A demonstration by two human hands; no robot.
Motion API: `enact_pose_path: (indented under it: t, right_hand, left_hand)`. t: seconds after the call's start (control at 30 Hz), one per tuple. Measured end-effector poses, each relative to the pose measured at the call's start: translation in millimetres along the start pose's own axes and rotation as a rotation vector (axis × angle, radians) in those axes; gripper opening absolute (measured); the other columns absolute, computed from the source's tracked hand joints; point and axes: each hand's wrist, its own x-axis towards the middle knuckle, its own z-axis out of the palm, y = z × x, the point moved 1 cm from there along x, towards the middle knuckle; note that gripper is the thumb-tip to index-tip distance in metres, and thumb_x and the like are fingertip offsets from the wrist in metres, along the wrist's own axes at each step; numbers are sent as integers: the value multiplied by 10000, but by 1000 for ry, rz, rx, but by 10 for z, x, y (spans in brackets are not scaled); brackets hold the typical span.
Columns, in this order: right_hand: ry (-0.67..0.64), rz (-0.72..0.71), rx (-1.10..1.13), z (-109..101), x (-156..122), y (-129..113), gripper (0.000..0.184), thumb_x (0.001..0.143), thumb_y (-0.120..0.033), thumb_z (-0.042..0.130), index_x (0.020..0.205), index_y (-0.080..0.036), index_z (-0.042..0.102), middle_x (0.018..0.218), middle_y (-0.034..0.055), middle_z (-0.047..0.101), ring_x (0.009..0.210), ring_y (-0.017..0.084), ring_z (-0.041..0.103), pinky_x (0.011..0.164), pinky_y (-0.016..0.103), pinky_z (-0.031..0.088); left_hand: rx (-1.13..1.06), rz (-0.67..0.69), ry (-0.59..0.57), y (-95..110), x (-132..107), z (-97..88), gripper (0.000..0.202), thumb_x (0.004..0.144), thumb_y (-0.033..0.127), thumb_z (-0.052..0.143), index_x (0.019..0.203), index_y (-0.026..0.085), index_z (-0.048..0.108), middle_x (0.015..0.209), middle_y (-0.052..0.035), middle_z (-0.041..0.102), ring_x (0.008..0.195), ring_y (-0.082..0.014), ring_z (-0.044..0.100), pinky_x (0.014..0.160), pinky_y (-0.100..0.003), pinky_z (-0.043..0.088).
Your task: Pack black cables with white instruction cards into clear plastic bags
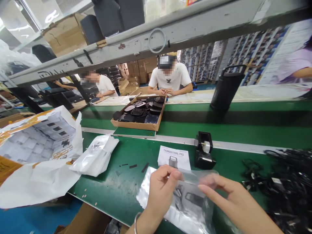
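A clear plastic bag (192, 211) hangs between my two hands near the table's front edge. Inside it are a dark cable (178, 196) and a leaflet printed with a black speaker (195, 199). My left hand (162, 187) pinches the bag's upper left edge. At the upper right edge, thumb and fingers of my right hand (224, 191) grip the film. More flat clear bags (144, 191) lie partly hidden under my left hand. Just beyond is a stack of white "THUNDER TRAIL PRO" leaflets (174, 156), beside a black tape dispenser (204, 151).
Black cables (280, 185) are heaped at right. At left sit a pile of packed bags (97, 154) and an open white sack (41, 143). A cardboard tray (138, 124) of black parts and a black speaker (226, 87) stand farther back. A shelf beam (136, 40) crosses above; people sit opposite.
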Motion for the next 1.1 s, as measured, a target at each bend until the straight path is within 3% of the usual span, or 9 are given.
enact_pose_path:
  t: [0.07,0.17,0.27,0.43,0.5,0.7,0.83,0.97,1.1]
  right_hand:
    - [-3,-6,24,48,5,-3,333,820,-479,527,694,-214,683,739,37,696,767,235,631,680,274,501]
    - [33,29,113,40,-3,16,374,833,-514,499,820,-212,718,844,48,715,864,251,638,739,265,510]
    - [124,38,183,41,-8,38,380,817,-529,520,909,-209,705,906,60,709,889,248,637,758,277,519]
    - [224,74,367,128,17,43,371,792,-545,549,899,-218,689,813,57,718,756,211,655,653,253,536]
    - [215,102,435,138,22,57,407,806,-556,520,974,-222,681,842,70,727,777,219,665,651,264,545]
    - [120,-28,80,22,47,181,216,753,-421,625,797,-243,738,844,42,726,789,224,664,722,278,540]
    - [102,-131,13,-50,82,229,211,797,-348,558,803,-267,753,891,39,730,835,220,670,762,279,536]
    - [119,-209,-28,-24,79,261,244,799,-266,509,773,-277,752,901,38,728,845,214,671,768,284,535]
    - [77,-196,-23,26,71,300,269,834,-325,472,837,-275,737,961,42,719,894,216,661,780,287,525]
  left_hand:
    - [82,80,39,60,4,-25,231,817,302,607,639,169,670,639,-5,613,647,-130,553,616,-220,426]
    - [38,63,142,122,20,-63,126,676,185,728,597,179,630,587,44,547,577,-95,495,571,-186,408]
    - [-135,-25,155,110,45,-72,268,615,172,784,561,175,521,559,75,464,532,-68,428,539,-164,387]
    - [-371,-184,-105,-12,70,-51,538,496,325,879,937,212,592,839,9,598,772,-150,585,686,-237,467]
    - [-288,-226,-184,-58,67,-49,413,577,353,835,903,177,651,842,-33,642,803,-174,597,694,-246,465]
    - [-31,-226,-121,-86,59,-110,39,678,183,709,687,173,746,680,-43,711,653,-168,616,622,-254,467]
    - [-85,-204,-153,-56,74,-207,78,718,174,673,712,197,748,833,-61,738,839,-208,656,766,-283,481]
    - [-361,-310,-140,-100,52,-222,433,734,442,688,1106,236,607,1034,-69,679,943,-211,621,822,-306,463]
    - [-143,-370,-160,-229,16,-98,446,629,448,778,927,150,630,771,-24,625,668,-126,539,637,-233,421]
